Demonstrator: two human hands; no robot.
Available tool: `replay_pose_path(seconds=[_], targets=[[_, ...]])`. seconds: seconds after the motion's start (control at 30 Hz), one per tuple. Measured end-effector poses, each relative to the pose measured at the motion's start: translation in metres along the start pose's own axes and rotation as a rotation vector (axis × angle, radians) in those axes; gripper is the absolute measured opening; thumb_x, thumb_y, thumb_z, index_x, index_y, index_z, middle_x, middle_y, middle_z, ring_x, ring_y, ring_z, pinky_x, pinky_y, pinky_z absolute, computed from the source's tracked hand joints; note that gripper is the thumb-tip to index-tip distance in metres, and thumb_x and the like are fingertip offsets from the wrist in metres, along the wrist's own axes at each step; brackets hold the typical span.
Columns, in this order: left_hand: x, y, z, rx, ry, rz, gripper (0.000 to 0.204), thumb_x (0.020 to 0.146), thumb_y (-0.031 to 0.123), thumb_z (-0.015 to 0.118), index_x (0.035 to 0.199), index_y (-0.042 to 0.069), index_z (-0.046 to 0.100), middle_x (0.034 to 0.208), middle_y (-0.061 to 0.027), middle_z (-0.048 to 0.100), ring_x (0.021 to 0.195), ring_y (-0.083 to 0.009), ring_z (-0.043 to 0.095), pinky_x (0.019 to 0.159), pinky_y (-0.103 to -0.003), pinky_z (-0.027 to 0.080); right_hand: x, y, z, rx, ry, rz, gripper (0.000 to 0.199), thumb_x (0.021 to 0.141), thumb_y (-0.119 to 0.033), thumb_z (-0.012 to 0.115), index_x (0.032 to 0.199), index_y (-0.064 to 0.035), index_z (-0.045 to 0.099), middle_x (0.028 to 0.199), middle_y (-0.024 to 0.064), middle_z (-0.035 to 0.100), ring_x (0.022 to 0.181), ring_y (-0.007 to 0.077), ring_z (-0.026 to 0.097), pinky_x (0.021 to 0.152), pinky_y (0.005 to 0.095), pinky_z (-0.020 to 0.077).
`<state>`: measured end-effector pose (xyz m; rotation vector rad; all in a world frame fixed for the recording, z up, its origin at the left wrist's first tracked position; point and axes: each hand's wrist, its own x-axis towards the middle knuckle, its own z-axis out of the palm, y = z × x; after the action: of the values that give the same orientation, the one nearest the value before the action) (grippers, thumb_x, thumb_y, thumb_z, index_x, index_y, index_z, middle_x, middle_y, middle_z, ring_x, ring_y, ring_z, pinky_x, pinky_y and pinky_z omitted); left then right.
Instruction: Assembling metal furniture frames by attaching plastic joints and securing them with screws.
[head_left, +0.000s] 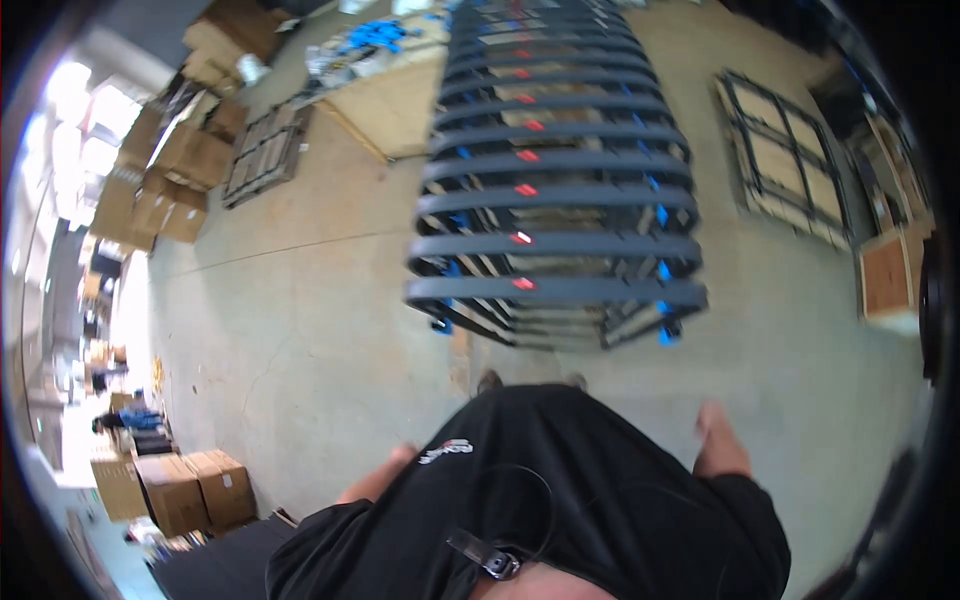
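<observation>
A long row of dark grey curved metal frames (560, 246) stands on the floor straight ahead of me, one behind another. Each bears a small red mark at the middle, with black legs and blue pieces beneath. My right hand (712, 418) hangs low beside my body, apart from the nearest frame. My left hand (402, 455) shows only in part past my black shirt (590, 470). Neither hand touches the frames. The fingers of both are too blurred or hidden to make out.
Left of the row stands a wooden crate (385, 110) topped with blue pieces (375, 35). A pallet (265, 155) and cardboard boxes (190, 150) lie farther left; more boxes (195, 490) sit at near left. On the right lie a black-framed wooden panel (785, 150) and a wooden box (888, 280).
</observation>
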<state>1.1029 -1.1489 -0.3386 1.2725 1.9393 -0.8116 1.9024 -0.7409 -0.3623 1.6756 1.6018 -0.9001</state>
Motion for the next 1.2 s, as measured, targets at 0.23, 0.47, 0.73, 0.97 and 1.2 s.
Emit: replay_pose_path(seconds=[0.23,0.47,0.73,0.97,1.2], targets=[[-0.085,-0.028,0.084,-0.638,0.674,0.307,0.042,0.093,0.042,0.059,0.111,0.008,0.075,0.125,-0.0162,0.069,0.112,-0.0337,0.066,0.098,-0.042,0.051,-0.027,-0.255,-0.054,-0.027,0.108,-0.263,0.037,0.092,-0.034,0.057,0.089,-0.0015,0.074,0.094,0.0208,0.073,0.093,0.0294,0.071,0.079,0.0448,0.0559],[0.046,-0.154,-0.108,-0.833,0.049,-0.228,0.049,0.090,0.046,0.060,0.108,0.004,0.074,0.114,-0.0190,0.072,0.104,-0.0359,0.069,0.093,-0.043,0.053,-0.035,-0.465,-0.038,0.047,0.142,-0.384,0.041,0.089,-0.042,0.064,0.088,-0.0024,0.075,0.086,0.0178,0.073,0.085,0.0277,0.071,0.075,0.0420,0.0555],[0.081,-0.298,-0.244,-1.122,0.370,-0.020,0.042,0.084,0.036,0.070,0.110,0.003,0.073,0.111,-0.0188,0.073,0.105,-0.0319,0.070,0.095,-0.040,0.054,-0.111,-0.691,0.052,0.354,0.217,-0.590,0.042,0.083,-0.043,0.074,0.088,-0.0009,0.074,0.084,0.0175,0.074,0.082,0.0273,0.072,0.075,0.0399,0.0548],[0.151,-0.437,-0.110,-0.521,0.306,0.008,0.039,0.085,0.041,0.064,0.098,0.006,0.073,0.095,-0.0187,0.074,0.095,-0.0324,0.072,0.083,-0.043,0.057,-0.167,-0.865,-0.019,0.659,-0.004,-0.449,0.012,0.087,-0.015,0.067,0.086,-0.0029,0.068,0.069,0.0059,0.064,0.060,0.0174,0.061,0.051,0.0344,0.0467],[0.177,-0.551,-0.149,-0.908,0.331,-0.202,0.044,0.084,0.046,0.063,0.096,0.005,0.074,0.096,-0.0200,0.074,0.095,-0.0349,0.072,0.085,-0.045,0.056,-0.057,-1.041,-0.076,0.905,-0.090,-0.401,0.012,0.093,-0.013,0.063,0.087,-0.0056,0.057,0.069,0.0045,0.059,0.055,0.0164,0.057,0.046,0.0325,0.0455]])
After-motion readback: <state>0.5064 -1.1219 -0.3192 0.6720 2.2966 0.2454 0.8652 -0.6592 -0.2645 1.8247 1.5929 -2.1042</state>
